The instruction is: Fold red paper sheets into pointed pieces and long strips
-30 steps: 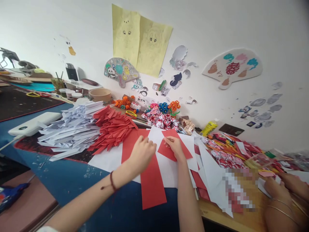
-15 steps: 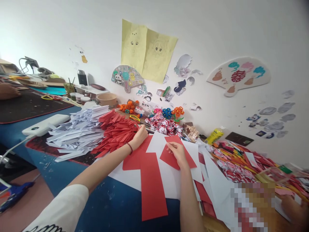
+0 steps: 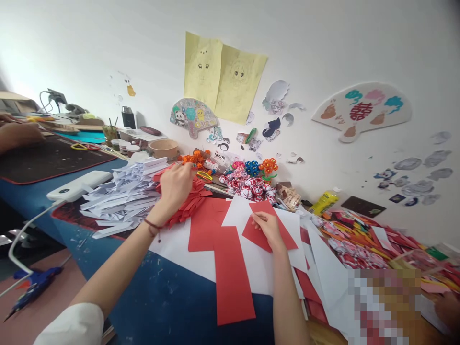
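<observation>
My left hand point(image 3: 178, 187) is over the pile of folded red paper strips point(image 3: 190, 203), its fingers bent down and mostly hidden behind the hand. Left of that pile lies a heap of folded white strips point(image 3: 125, 194). My right hand point(image 3: 266, 227) rests on a red paper piece point(image 3: 283, 230), fingers curled with the thumb close to them; whether it grips anything is not clear. Between the hands, a long red paper strip point(image 3: 233, 278) and a wider red sheet point(image 3: 201, 232) lie on white paper point(image 3: 172, 247).
A white power bank point(image 3: 79, 185) with a cable sits at left. Behind are a round tan container point(image 3: 163, 148), paper flowers point(image 3: 247, 184) and a yellow bottle point(image 3: 325, 201). Another person's hand point(image 3: 21, 134) is at far left. A blue glue gun point(image 3: 36, 285) is low at left.
My left hand has moved left from the red sheet's upper edge to over the red strip pile. My right hand stays on the red piece. The view has shifted slightly.
</observation>
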A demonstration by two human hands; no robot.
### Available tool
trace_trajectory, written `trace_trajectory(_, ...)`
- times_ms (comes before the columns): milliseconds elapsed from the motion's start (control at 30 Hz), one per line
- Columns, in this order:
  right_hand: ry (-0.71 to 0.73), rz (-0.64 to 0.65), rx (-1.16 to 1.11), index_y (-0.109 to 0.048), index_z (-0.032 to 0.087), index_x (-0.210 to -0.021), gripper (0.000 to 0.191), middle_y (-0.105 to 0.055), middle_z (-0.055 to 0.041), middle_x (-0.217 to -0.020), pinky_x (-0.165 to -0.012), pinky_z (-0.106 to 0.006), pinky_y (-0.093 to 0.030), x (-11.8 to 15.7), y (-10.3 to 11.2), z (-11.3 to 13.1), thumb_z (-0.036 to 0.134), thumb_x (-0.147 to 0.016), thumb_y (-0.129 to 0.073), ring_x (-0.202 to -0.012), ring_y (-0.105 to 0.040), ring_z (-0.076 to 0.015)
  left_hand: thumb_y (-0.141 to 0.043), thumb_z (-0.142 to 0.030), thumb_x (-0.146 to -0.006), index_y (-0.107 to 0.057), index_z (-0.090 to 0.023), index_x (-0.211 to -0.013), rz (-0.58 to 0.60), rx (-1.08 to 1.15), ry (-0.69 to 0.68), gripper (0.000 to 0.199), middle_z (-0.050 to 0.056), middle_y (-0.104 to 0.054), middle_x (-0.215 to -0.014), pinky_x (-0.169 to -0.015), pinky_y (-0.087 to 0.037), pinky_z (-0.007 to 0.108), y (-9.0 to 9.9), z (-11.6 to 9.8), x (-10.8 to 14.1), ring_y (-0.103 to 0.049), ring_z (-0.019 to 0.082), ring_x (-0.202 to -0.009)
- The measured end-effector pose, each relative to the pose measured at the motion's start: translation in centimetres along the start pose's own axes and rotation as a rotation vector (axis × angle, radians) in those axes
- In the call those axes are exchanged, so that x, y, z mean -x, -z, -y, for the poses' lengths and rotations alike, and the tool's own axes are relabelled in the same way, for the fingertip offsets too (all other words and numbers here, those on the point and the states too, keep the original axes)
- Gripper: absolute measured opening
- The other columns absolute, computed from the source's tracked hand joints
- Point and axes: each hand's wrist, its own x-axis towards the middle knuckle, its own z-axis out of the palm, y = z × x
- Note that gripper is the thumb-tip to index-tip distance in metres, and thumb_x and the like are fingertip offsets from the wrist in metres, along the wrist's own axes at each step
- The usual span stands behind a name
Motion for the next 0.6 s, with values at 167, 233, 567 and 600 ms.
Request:
trace_trajectory(167,0.003,0.011,0.011,-0.070,0.012,-0.084,0.044,-0.068,-0.0087,-0.067,-0.055,-0.027,-0.043,-0.1,0.0,-0.1,0.055,-0.074,-0.066,-0.055,-0.056,-0.0151,-0.037,-0.034,-0.095,-0.066,-0.021,-0.108,-0.080,0.130,0.128,0.034,0.014,-0.068,-0.090,-0.079,-0.031,0.040,0.9,4.2,0.4,-0.055,0.031,-0.095)
trace_trajectory(233,-0.016,0.005,0.013,-0.071,0.013,-0.084,0.043,-0.068,-0.0081,-0.066,-0.054,-0.027,-0.042,-0.1,0.0,-0.2,0.055,-0.072,-0.067,-0.055,-0.057,-0.0153,-0.040,-0.032,-0.094,-0.066,-0.021,-0.103,-0.082,0.099,0.091,0.030,0.014,-0.067,-0.092,-0.080,-0.030,0.041,1.0,4.2,0.7,-0.053,0.031,-0.097)
trace_trajectory(567,0.003,0.012,0.009,-0.070,0.014,-0.087,0.038,-0.066,-0.0060,-0.065,-0.053,-0.025,-0.043,-0.4,0.2,-0.8,0.050,-0.076,-0.066,-0.057,-0.058,-0.0151,-0.041,-0.019,-0.090,-0.065,-0.017,-0.102,-0.034,-0.030,0.008,0.026,0.013,-0.065,-0.096,-0.080,-0.036,0.042,3.8,2.3,2.1,-0.052,0.029,-0.097)
trace_trajectory(600,0.006,0.012,0.015,-0.070,0.013,-0.087,0.038,-0.066,-0.0058,-0.065,-0.054,-0.025,-0.043,-0.4,0.2,-0.7,0.050,-0.076,-0.066,-0.057,-0.057,-0.0150,-0.041,-0.020,-0.091,-0.066,-0.018,-0.101,-0.040,0.045,-0.013,0.026,0.012,-0.066,-0.097,-0.081,-0.037,0.043,4.9,1.5,2.1,-0.053,0.028,-0.096)
